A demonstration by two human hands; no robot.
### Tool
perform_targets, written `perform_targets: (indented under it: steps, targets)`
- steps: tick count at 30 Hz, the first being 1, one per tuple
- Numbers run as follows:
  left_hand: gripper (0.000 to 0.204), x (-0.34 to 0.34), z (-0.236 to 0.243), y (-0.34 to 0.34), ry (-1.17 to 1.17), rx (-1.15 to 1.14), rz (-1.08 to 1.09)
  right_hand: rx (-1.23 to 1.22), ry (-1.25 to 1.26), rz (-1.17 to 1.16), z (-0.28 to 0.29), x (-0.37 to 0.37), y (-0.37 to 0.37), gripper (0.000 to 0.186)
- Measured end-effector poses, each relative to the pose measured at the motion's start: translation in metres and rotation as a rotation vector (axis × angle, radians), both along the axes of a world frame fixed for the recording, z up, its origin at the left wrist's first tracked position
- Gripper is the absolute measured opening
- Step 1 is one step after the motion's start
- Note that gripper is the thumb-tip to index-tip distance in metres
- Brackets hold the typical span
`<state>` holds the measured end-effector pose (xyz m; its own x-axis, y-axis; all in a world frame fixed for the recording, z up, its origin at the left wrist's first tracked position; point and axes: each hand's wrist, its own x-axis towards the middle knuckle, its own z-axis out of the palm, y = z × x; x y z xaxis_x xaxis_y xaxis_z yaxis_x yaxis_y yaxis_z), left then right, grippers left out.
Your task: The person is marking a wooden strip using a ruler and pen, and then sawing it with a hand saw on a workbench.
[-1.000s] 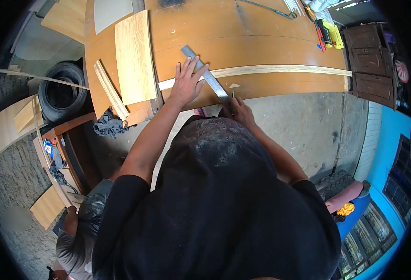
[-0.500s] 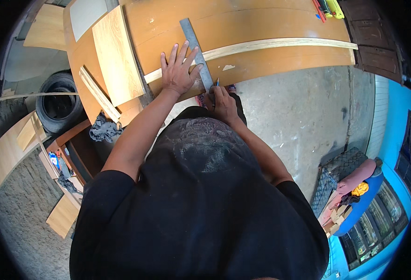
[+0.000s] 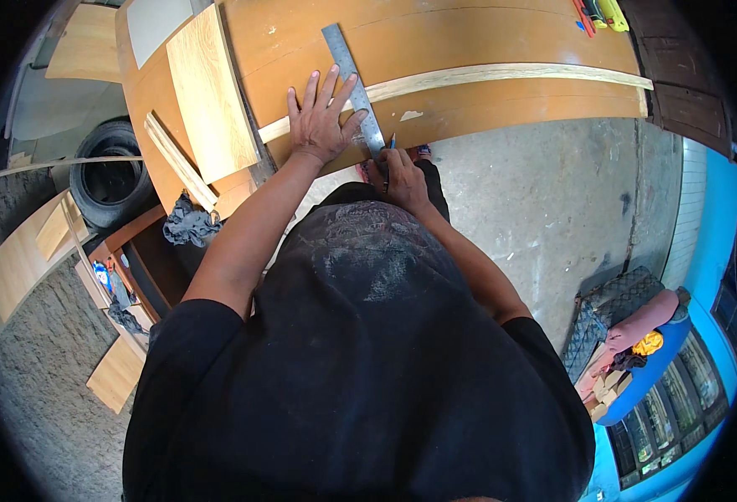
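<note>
A grey metal ruler (image 3: 345, 60) lies across a long, narrow wooden strip (image 3: 502, 74) near the front edge of an orange-brown table (image 3: 469, 38). My left hand (image 3: 320, 125) is spread flat over the strip, fingers apart, its fingertips and thumb touching the ruler. At the ruler's near end, by the table edge, my right hand (image 3: 403, 180) is closed round a thin pencil (image 3: 392, 140), its tip pointing away from me. The right fingers also sit against the ruler's end; their exact grip on it is partly hidden.
Left on the table are a wide wooden board (image 3: 211, 96), a short wooden strip (image 3: 180, 161) and a pale sheet (image 3: 157, 29). Tools with coloured handles (image 3: 600, 15) lie far right. A tyre (image 3: 110, 176) and a dark cloth (image 3: 188, 224) are left; a cushioned pile (image 3: 628, 343) sits right.
The whole view has shifted slightly. My left hand stays spread on the strip and ruler; my right hand keeps the pencil at the ruler's near end, with little movement.
</note>
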<state>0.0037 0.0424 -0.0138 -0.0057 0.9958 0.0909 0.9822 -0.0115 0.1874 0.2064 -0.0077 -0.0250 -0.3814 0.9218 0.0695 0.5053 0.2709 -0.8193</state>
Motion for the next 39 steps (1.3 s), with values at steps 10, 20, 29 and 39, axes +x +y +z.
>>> perform_targets:
  steps: [10, 20, 29, 39]
  targets:
    - [0.067, 0.000, 0.001, -0.001, 0.028, -0.025, -0.018, 0.013, -0.007, 0.008, -0.003, -0.001, 0.002, 0.023]
    - [0.066, 0.001, 0.000, 0.000, 0.041, -0.016, -0.026, -0.026, -0.028, 0.008, 0.004, -0.002, 0.002, 0.024]
    - [0.066, 0.001, 0.001, 0.001, 0.078, -0.041, -0.021, -0.008, -0.023, 0.002, 0.006, -0.002, 0.002, 0.023]
    - [0.065, 0.002, 0.001, 0.001, 0.102, -0.054, -0.012, 0.015, -0.017, -0.010, 0.004, -0.003, 0.001, 0.023]
